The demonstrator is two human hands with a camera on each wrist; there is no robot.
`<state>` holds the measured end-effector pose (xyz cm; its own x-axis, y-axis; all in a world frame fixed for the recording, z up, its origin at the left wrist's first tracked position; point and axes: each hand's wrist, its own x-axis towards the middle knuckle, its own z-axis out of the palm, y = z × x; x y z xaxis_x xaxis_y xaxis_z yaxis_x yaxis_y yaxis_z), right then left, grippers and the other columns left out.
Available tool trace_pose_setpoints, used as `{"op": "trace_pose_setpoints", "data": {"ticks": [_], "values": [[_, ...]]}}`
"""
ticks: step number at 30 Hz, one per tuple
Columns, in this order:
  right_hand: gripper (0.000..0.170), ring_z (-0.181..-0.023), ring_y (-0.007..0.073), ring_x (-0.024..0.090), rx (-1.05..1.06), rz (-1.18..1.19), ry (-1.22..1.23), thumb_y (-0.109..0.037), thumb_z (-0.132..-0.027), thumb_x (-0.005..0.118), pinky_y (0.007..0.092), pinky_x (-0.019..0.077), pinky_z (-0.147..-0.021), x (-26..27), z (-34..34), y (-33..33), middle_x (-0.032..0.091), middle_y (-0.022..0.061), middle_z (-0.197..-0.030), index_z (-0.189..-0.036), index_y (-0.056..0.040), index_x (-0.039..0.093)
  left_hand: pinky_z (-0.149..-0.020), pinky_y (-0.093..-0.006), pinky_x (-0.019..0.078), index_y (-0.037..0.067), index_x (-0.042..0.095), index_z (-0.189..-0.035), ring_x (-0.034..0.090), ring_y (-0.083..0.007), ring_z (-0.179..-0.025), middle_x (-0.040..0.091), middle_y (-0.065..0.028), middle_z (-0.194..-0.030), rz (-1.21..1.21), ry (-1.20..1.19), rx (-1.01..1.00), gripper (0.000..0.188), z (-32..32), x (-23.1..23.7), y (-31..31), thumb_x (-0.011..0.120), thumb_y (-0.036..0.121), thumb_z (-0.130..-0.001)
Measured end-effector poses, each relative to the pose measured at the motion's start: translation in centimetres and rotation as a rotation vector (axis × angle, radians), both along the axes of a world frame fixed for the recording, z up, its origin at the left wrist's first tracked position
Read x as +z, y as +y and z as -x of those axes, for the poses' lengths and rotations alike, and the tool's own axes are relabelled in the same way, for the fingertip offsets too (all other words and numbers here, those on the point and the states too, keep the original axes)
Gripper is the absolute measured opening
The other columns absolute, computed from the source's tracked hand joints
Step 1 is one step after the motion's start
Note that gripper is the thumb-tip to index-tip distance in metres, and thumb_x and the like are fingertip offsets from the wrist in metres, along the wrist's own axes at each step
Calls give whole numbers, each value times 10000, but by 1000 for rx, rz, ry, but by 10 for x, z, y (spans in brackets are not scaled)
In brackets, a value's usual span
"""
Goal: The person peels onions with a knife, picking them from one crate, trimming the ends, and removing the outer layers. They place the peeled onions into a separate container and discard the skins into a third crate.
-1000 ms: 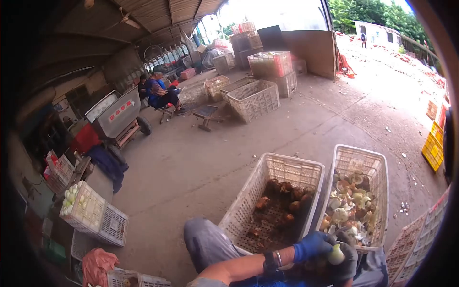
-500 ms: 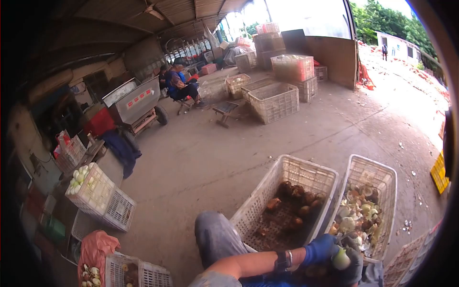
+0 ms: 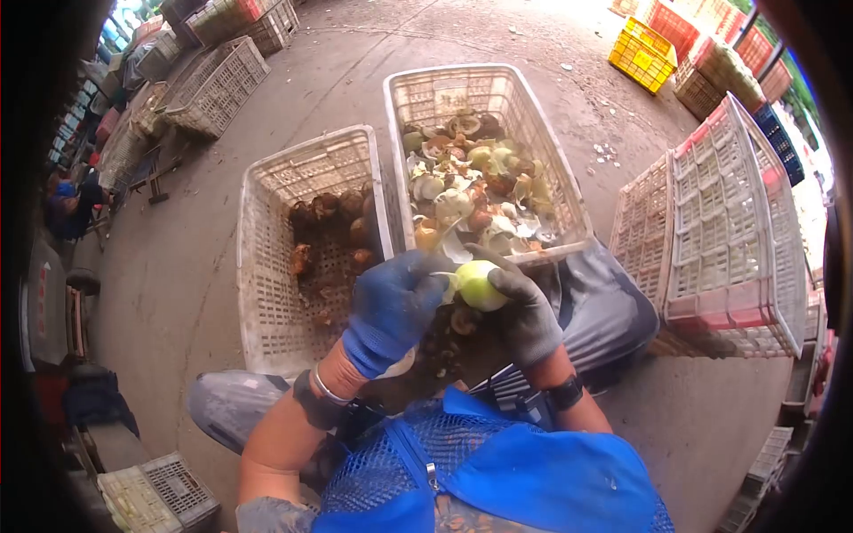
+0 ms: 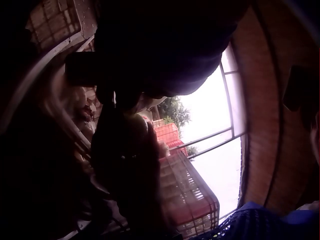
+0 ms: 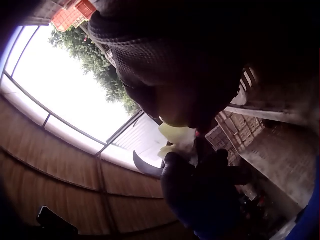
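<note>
My right hand (image 3: 526,313), in a dark grey glove, grips a pale green-white onion (image 3: 482,285) in front of my lap. My left hand (image 3: 391,302), in a blue glove, is curled right beside the onion. A small curved knife blade (image 5: 146,165) sticks out of the left fist in the right wrist view; its handle is hidden in the glove. A pale strip of onion skin (image 3: 451,287) spans from the left fingertips to the onion. In the left wrist view both hands are mostly dark shapes, with a sliver of the onion (image 4: 136,125) showing.
Ahead of my knees stand a crate (image 3: 251,258) holding several brown onions and another crate (image 3: 398,147) of onion skins. Upright white crates (image 3: 720,240) stand close on the right. A yellow crate (image 3: 641,55) lies farther off. Another person (image 3: 64,209) sits at far left.
The head view has swung down and right, bringing both hands and the skins crate to the middle. The onion stays in the right hand, and a skin strip now shows at the left fingertips.
</note>
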<state>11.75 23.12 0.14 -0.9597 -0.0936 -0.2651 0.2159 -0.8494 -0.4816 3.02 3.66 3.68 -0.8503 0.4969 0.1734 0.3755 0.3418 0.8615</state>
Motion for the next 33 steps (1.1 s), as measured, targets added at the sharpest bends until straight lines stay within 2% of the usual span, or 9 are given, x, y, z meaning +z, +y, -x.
{"op": "trace_pose_setpoints", "data": {"ticks": [7,9,14,15,20,27,28,29,33], "values": [[686,-1070,294,672,-17,184,5,-344,-979,658,386,551,-849,5,-17,13,645,161,-1352,-1564,-39,466,-739,-288,577,7,749,-1233,696,-101,-809,783,-86,-920,-360,-289,137,275,53,24,29,660,29,-974],[659,-1062,302,680,-28,229,-17,-376,-991,651,375,551,-819,0,-22,15,647,173,-1364,-1542,-52,491,-743,-327,589,23,718,-1315,721,-151,-778,781,-141,-902,18,292,139,366,71,6,37,705,74,-953],[603,-1040,322,700,-165,344,-48,-457,-1022,634,346,552,-743,2,-21,41,651,203,-1395,-1487,-84,551,-730,-382,587,104,714,-1363,732,-206,-730,752,-159,-867,344,115,52,498,55,-2,21,760,177,-873],[594,-1035,326,704,-243,370,-9,-474,-1028,630,340,552,-728,16,-18,57,652,209,-1401,-1476,-90,563,-715,-441,592,141,713,-1351,738,-379,-763,756,-187,-867,304,71,34,472,47,1,14,743,246,-892],[747,-1216,336,686,-577,297,781,-520,-1025,651,325,588,-762,123,-15,155,523,209,-1543,-1574,-73,412,-704,-415,591,109,771,-1228,745,-335,-763,747,-200,-872,376,119,-21,360,30,3,-31,739,149,-871],[412,-1198,344,666,-353,128,232,-406,-1075,560,403,576,-819,59,31,85,659,190,-1408,-1362,-120,632,-801,-330,602,-24,735,-1275,699,-113,-795,781,-77,-942,263,-144,79,422,27,5,-91,775,113,-878],[379,-1207,352,666,-286,106,231,-383,-1086,544,408,578,-816,51,37,72,669,200,-1405,-1318,-108,663,-601,-278,558,-13,718,-1314,643,-98,-674,741,-46,-917,311,542,-79,439,37,-11,-112,780,115,-899],[372,-1220,360,665,-317,-31,187,-368,-1091,537,415,581,-817,53,43,51,656,211,-1427,-1321,-102,658,-529,-264,515,-17,704,-1333,597,-90,-596,715,-30,-898,202,-141,137,442,25,12,-116,774,127,-921],[390,-1302,393,628,-111,-147,398,-327,-1106,501,436,591,-867,60,89,1,608,240,-1491,-1384,-82,625,-586,-293,570,-39,695,-1295,682,-145,-637,772,-117,-938,-117,-498,535,427,16,55,-159,768,99,-898]]}}
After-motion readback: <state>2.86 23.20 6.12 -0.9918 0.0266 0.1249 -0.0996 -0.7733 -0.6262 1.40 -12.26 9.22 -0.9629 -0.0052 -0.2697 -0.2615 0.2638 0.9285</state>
